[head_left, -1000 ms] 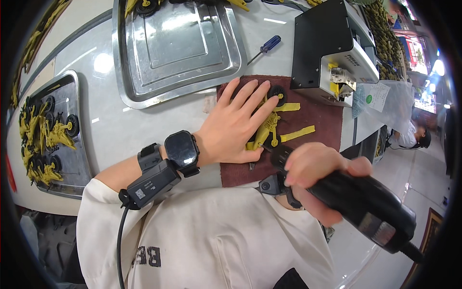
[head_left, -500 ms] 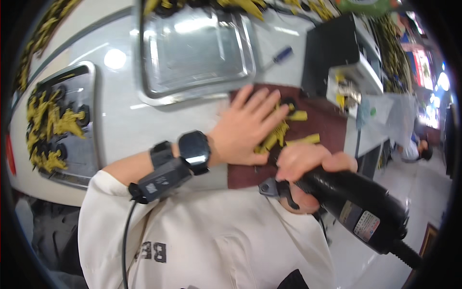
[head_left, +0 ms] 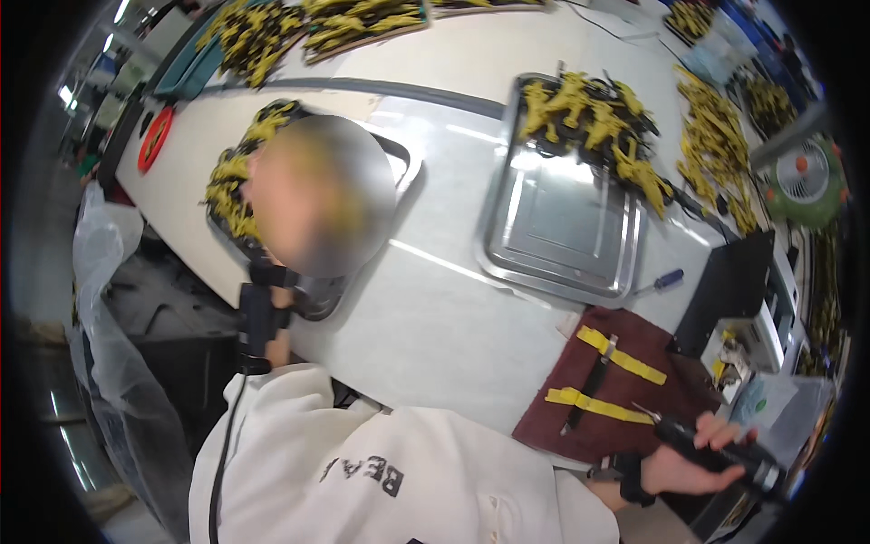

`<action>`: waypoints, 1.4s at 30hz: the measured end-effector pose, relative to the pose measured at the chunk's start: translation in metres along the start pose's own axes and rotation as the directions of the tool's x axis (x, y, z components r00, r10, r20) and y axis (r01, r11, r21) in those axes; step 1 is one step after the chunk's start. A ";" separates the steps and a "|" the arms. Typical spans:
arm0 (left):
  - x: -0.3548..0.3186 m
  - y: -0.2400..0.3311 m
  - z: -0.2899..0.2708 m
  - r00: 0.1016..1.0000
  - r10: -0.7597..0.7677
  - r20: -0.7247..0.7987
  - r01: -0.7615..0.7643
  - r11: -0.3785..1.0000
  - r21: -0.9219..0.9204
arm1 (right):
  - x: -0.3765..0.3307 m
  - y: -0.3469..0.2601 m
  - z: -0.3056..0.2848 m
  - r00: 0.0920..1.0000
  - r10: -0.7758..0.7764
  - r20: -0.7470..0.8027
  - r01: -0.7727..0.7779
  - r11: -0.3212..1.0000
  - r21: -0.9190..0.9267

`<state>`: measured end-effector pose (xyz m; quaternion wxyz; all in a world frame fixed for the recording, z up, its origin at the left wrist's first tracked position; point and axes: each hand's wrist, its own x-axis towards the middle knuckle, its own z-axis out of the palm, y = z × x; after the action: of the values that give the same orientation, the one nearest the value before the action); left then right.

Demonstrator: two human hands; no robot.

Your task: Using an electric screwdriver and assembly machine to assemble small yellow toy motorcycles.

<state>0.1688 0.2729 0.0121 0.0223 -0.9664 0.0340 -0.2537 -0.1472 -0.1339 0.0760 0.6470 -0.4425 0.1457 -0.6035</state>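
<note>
My left hand (head_left: 281, 204) reaches over the left metal tray (head_left: 319, 304), which holds yellow-and-black parts (head_left: 234, 177). A round blurred patch covers the hand, so its fingers and anything in them cannot be made out. At the lower right, my right hand (head_left: 680, 469) is wrapped round a black electric screwdriver (head_left: 711, 449), its thin bit pointing left over the maroon mat (head_left: 553, 428). Lying on that mat are an upper yellow strip (head_left: 630, 359) and a lower yellow strip (head_left: 598, 405), with black bars (head_left: 591, 392) crossing them.
A second metal tray (head_left: 562, 245) carries more yellow-and-black parts at its far end. Beside it lies a screwdriver (head_left: 669, 280). A black box (head_left: 725, 290) stands at the right, near a green fan (head_left: 802, 181). Heaps of parts (head_left: 362, 25) line the far side.
My left hand has moved from the maroon mat across to the left tray. My right hand, still holding the electric screwdriver, has drawn to the mat's right edge. The view has swung left.
</note>
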 end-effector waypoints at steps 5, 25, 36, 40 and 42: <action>0.035 0.008 -0.049 0.943 0.023 -0.333 -0.121 0.954 -0.276 | -0.009 0.037 0.012 0.980 0.164 0.110 -0.161 0.986 -0.039; -0.021 0.298 -0.142 0.393 0.570 -0.722 -0.690 -0.335 -0.641 | 0.036 -0.029 -0.024 0.955 -0.277 -0.107 0.241 0.933 -0.267; -0.119 0.282 -0.112 0.148 0.945 -0.291 -0.391 -0.215 -0.895 | 0.087 -0.007 0.020 0.945 -0.209 0.251 0.290 0.890 -0.353; -0.151 0.281 -0.103 0.317 0.937 -0.147 -0.407 -0.006 -0.914 | 0.045 -0.008 0.006 0.963 0.010 0.268 0.083 0.939 -0.333; -0.155 0.283 -0.096 0.349 0.920 -0.181 -0.446 -0.007 -0.895 | 0.017 -0.008 0.001 0.938 -0.015 0.345 0.128 0.943 -0.307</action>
<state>-0.0287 0.0007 0.0026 -0.3165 -0.6942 0.6394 0.0954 -0.1477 -0.1482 0.0893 0.5579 -0.6452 0.1136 -0.5095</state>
